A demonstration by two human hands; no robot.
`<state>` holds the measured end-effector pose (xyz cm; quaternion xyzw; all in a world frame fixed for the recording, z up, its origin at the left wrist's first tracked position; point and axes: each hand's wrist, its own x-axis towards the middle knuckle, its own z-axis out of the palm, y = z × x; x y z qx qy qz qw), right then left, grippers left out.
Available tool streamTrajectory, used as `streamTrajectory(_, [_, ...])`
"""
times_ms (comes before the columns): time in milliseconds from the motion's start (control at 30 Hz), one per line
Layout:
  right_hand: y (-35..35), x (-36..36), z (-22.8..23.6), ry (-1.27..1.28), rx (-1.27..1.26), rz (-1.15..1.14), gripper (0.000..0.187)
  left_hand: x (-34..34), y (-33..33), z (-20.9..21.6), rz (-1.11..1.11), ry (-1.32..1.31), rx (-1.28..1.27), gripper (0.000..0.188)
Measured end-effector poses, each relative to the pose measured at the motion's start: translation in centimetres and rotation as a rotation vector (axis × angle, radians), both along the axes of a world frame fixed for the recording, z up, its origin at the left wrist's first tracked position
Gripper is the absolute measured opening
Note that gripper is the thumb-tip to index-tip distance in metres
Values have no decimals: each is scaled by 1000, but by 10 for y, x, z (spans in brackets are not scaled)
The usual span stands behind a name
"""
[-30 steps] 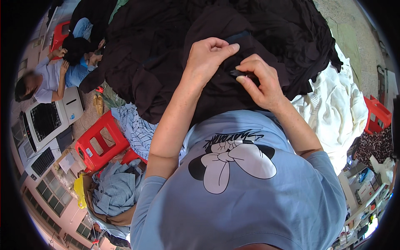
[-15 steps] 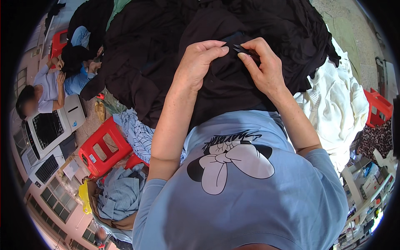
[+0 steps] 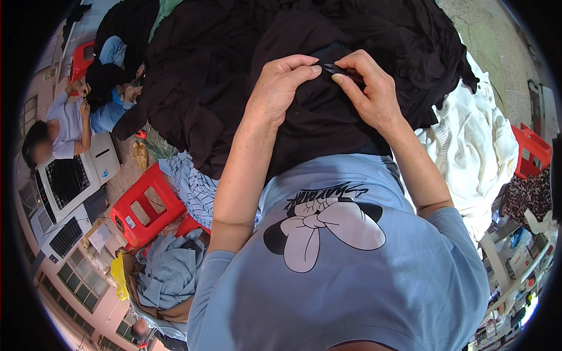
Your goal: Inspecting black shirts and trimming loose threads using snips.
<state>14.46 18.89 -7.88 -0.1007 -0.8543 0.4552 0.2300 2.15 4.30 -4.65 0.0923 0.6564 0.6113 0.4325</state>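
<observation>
Both our hands are raised in front of us above the black cloth, near to each other, with the fingertips almost meeting. Our left hand (image 3: 278, 89) has its thumb and forefinger brought close at the tips; we cannot tell if some cloth is pinched between them, because all is dark there. Our right hand (image 3: 373, 92) is closed on small dark snips (image 3: 331, 68), which it keeps between thumb and forefinger. Their pointed end is directed to the left fingertips and is just beside them; whether it touches, we cannot tell.

Black cloth (image 3: 205, 111) makes a large, loose heap before us, under both hands, and its near edge reaches our blue T-shirt (image 3: 333, 295). To the right of it lie white knits (image 3: 471, 140), also in a loose heap, and behind these stands a red stool (image 3: 531, 153).

On our left side we see a patterned blue cloth (image 3: 190, 184), next to another red stool (image 3: 124, 225). Nearer to us, blue-grey clothes (image 3: 167, 275) are piled beside a yellow bag (image 3: 119, 278). Farther left, close to a white vehicle (image 3: 104, 161), another person (image 3: 65, 126) in a pale top has a black garment (image 3: 106, 77) near the hands.
</observation>
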Motion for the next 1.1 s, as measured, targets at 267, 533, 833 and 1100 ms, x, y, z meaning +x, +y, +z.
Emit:
streamTrajectory(267, [1,0,-3,-2,20,-35,13,2,2,4,5,17,-15,25])
streamTrajectory(533, [4,0,-1,-5,36,-1,14,2,1,0,-7,24,-18,23])
streamTrajectory(833, [8,0,-5,1,46,13,12,3,2,0,0,33,-31,22])
streamTrajectory(1100, [7,2,-4,3,-48,-1,13,2,1,-3,-2,26,-29,22])
